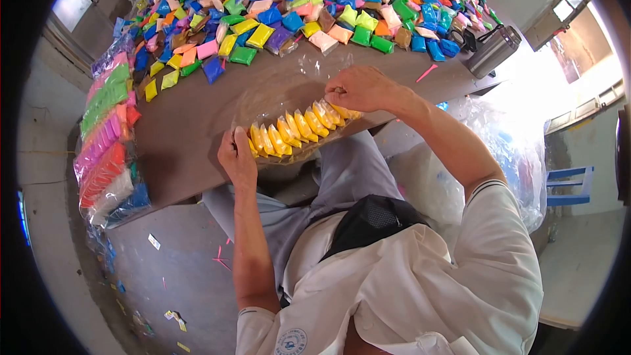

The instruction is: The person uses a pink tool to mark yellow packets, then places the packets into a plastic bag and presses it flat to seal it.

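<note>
A row of small yellow packets [299, 126] stands side by side inside a clear plastic bag [263, 102] at the near edge of the table. My left hand [238, 158] is closed at the left end of the row, gripping the bag beside the end packet. At the other end, my right hand [360, 89] has its fingers pinched on the bag's film, just above the last packets. Loose film rises behind the row. The fingertips of both hands are partly hidden.
A large heap of coloured packets [289, 10] covers the table's far side. Filled clear bags of packets [108, 138] lie along the left edge. A metal flask [494, 51] and a pink plastic strip [426, 73] are at the right. Clear plastic bags [503, 164] bulge beside the table.
</note>
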Available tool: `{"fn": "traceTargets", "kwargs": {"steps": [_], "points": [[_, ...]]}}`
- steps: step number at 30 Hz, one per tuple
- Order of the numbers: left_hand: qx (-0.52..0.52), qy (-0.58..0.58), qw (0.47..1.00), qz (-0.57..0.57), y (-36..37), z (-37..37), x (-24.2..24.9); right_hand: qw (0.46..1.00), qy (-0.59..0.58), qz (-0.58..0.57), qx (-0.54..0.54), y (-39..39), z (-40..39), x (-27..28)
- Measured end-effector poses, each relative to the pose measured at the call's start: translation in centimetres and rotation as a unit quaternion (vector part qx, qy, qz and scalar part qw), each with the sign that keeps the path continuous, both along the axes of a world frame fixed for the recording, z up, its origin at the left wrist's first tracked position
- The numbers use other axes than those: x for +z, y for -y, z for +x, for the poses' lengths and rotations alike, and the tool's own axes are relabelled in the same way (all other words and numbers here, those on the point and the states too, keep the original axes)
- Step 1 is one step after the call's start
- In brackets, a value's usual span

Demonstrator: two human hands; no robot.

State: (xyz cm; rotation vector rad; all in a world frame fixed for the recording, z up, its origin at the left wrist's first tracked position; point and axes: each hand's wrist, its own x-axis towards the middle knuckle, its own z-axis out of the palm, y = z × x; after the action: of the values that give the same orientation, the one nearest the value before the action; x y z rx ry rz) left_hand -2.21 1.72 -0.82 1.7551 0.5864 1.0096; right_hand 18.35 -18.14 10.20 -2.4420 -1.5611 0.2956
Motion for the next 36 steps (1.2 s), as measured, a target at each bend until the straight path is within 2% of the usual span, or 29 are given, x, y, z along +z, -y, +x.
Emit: {"fn": "traceTargets", "kwargs": {"steps": [1,4,7,10,13,16,19,26,33,36], "points": [[0.0,-0.003,1.0,-0.001,0.0,0.0,0.0,0.999,-0.013,0.036,0.003,0.1,0.0,-0.2],[-0.002,0.002,1.0,-0.006,0.0,0.0,0.0,0.998,-0.027,-0.059,0.008,0.2,0.3,0.4],[-0.002,0.005,1.0,-0.017,-0.1,0.1,-0.2,0.998,-0.04,0.043,0.022,0.5,1.0,-0.2],[-0.001,0.001,1.0,-0.016,0.0,0.0,0.0,0.984,-0.151,0.083,-0.043,1.2,0.4,2.2],[0.0,-0.002,1.0,-0.019,0.0,0.0,0.1,0.963,-0.224,0.141,-0.059,2.3,-0.6,2.6],[0.0,-0.004,1.0,-0.018,0.1,-0.1,0.3,0.969,-0.022,0.223,0.104,3.3,-3.1,1.1],[-0.005,-0.001,1.0,-0.012,0.0,-0.1,0.1,0.966,0.07,0.206,0.142,2.5,-5.8,-0.1],[-0.013,0.007,1.0,-0.005,-0.3,-0.1,-0.2,0.975,0.117,0.161,0.101,0.5,-5.0,-6.0],[-0.005,-0.008,1.0,-0.016,-0.1,-0.2,0.1,0.969,0.142,0.166,0.115,0.6,-6.5,-2.3],[-0.003,-0.011,1.0,-0.023,-0.2,-0.1,0.3,0.96,0.151,0.175,0.157,-0.6,-6.7,-3.3]]}}
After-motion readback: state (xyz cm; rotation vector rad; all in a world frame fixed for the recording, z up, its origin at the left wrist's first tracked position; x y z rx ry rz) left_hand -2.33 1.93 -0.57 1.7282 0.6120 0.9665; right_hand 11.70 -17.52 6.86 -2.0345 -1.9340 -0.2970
